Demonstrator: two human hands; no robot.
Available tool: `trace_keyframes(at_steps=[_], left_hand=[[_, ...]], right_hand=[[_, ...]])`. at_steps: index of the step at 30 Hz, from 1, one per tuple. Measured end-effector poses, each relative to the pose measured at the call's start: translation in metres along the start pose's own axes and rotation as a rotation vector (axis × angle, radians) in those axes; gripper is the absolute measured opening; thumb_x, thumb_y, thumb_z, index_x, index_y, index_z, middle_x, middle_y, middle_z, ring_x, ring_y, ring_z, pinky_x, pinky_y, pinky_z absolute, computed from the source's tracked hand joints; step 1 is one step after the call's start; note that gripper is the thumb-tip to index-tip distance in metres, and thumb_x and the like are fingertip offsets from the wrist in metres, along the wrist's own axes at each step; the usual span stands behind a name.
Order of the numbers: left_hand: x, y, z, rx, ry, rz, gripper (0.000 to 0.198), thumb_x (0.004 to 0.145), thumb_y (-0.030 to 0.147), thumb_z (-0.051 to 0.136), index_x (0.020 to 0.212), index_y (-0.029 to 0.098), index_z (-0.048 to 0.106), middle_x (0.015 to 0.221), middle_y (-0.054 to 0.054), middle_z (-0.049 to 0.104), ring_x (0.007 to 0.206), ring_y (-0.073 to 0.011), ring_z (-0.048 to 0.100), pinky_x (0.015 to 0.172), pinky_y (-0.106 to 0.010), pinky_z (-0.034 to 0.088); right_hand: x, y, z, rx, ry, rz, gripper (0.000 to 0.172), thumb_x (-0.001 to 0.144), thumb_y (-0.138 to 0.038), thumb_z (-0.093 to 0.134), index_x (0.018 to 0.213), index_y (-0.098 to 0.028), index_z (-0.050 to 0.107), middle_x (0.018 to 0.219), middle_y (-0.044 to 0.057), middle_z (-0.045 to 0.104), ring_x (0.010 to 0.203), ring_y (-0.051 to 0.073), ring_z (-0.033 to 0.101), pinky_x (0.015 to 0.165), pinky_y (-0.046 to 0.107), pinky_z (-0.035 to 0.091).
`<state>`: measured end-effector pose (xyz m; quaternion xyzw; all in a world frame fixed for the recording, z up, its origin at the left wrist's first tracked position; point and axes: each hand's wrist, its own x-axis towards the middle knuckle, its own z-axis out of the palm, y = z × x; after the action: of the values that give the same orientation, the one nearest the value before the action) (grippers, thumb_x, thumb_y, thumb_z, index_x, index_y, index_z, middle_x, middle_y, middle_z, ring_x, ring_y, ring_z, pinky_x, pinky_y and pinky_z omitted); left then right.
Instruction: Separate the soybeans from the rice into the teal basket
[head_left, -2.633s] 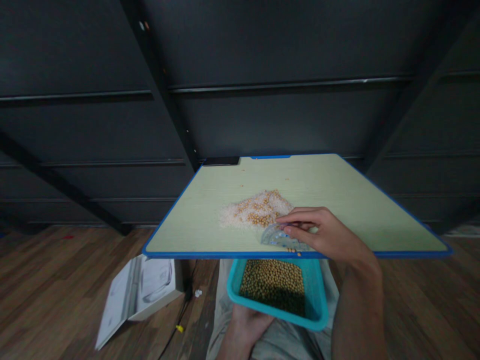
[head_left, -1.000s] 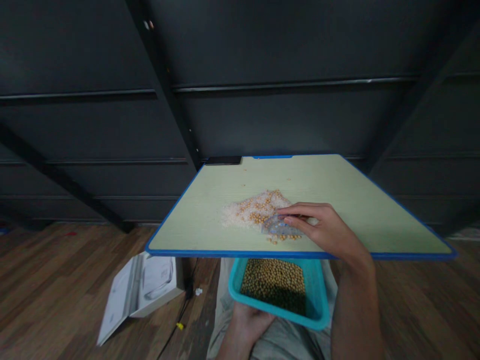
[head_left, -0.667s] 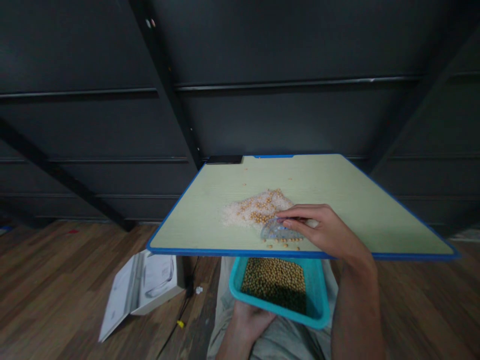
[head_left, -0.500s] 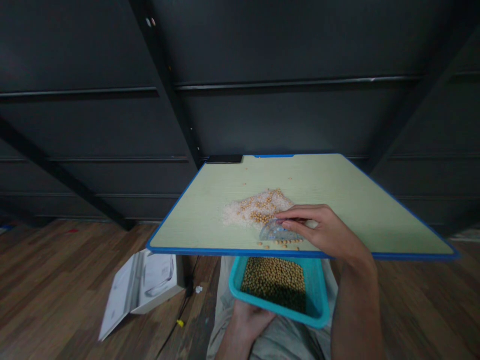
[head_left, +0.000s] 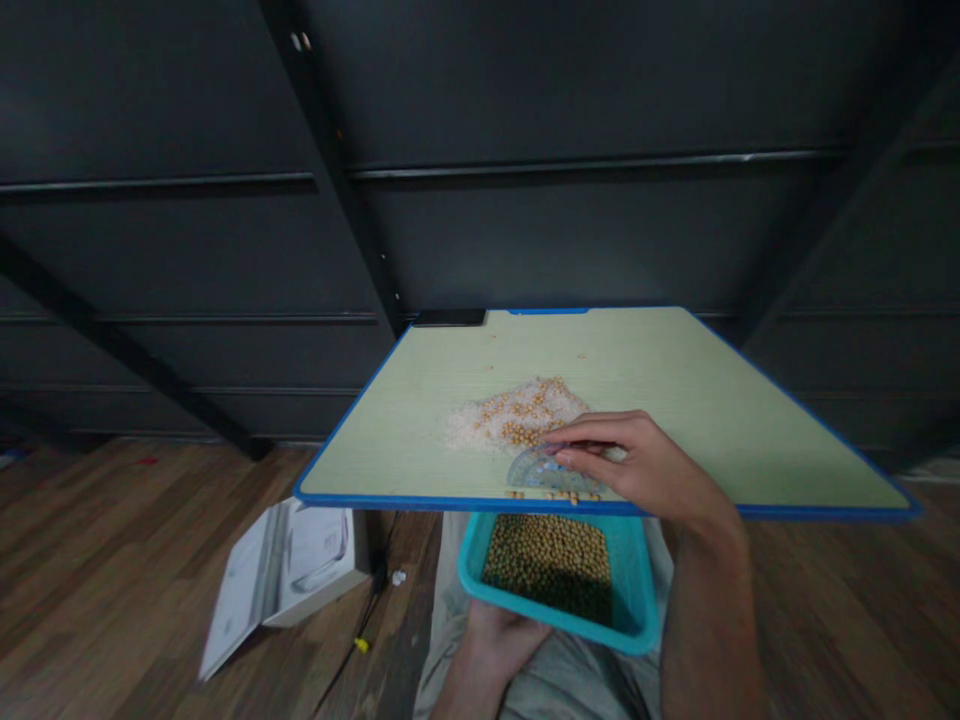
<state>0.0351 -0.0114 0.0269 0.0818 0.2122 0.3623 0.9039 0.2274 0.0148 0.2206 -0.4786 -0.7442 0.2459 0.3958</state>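
Note:
My right hand (head_left: pixel 637 465) rests on a pale green table (head_left: pixel 712 400) with a blue rim, fingers closed on a clear plastic scraper (head_left: pixel 541 470). The scraper stands near the table's front edge with several yellow beans (head_left: pixel 559 494) in front of it. Behind it lies a pile of white rice mixed with beans (head_left: pixel 517 417). Below the edge, my left hand (head_left: pixel 499 632) holds up a teal basket (head_left: pixel 634 610) filled with beans; the basket hides most of that hand's fingers.
An open white box (head_left: pixel 281 570) lies on the wooden floor (head_left: pixel 112 560) at the left. Dark wall panels and slanted black beams (head_left: pixel 337 170) stand behind the table. A few stray beans lie near the table's far edge.
My right hand has drawn the scraper toward the front edge, pushing several beans away from the pile to the rim above the basket. The left hand and basket have stayed put.

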Motion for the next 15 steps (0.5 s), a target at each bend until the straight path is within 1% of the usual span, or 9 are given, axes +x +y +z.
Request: trace_keyframes(at_steps=[3,6,9,15], left_hand=[[-0.001,0.001,0.004,-0.05,-0.03,0.01,0.021,0.08,0.028,0.06,0.094,0.029,0.075,0.106,0.0,0.078,0.124,-0.0247,0.057,0.112,-0.042,0.037],[-0.002,0.002,0.011,-0.057,-0.01,0.018,0.021,0.08,0.028,0.06,0.094,0.029,0.075,0.103,0.0,0.079,0.124,-0.026,0.057,0.112,-0.044,0.038],[-0.003,0.003,0.015,-0.095,-0.02,0.007,0.021,0.08,0.029,0.06,0.094,0.029,0.075,0.103,-0.001,0.079,0.124,-0.027,0.057,0.111,-0.046,0.038],[-0.002,0.002,0.015,-0.114,-0.039,0.009,0.022,0.08,0.032,0.06,0.097,0.028,0.074,0.105,-0.002,0.079,0.125,-0.0265,0.056,0.111,-0.045,0.038]], right_hand=[[0.001,0.0,0.002,-0.006,-0.011,-0.006,0.024,0.087,-0.022,0.065,0.108,-0.028,0.074,0.105,0.002,0.076,0.097,0.019,0.069,0.087,0.035,0.053],[0.002,0.0,0.004,-0.003,-0.017,-0.014,0.023,0.087,-0.022,0.065,0.108,-0.027,0.074,0.104,0.003,0.076,0.095,0.02,0.069,0.087,0.035,0.053],[0.004,0.0,0.006,0.014,-0.021,-0.003,0.022,0.087,-0.022,0.065,0.106,-0.027,0.074,0.103,0.002,0.076,0.094,0.019,0.069,0.085,0.034,0.054],[0.005,-0.001,0.01,0.051,-0.049,0.019,0.022,0.087,-0.023,0.065,0.106,-0.026,0.074,0.104,0.002,0.076,0.096,0.018,0.069,0.086,0.033,0.054]])
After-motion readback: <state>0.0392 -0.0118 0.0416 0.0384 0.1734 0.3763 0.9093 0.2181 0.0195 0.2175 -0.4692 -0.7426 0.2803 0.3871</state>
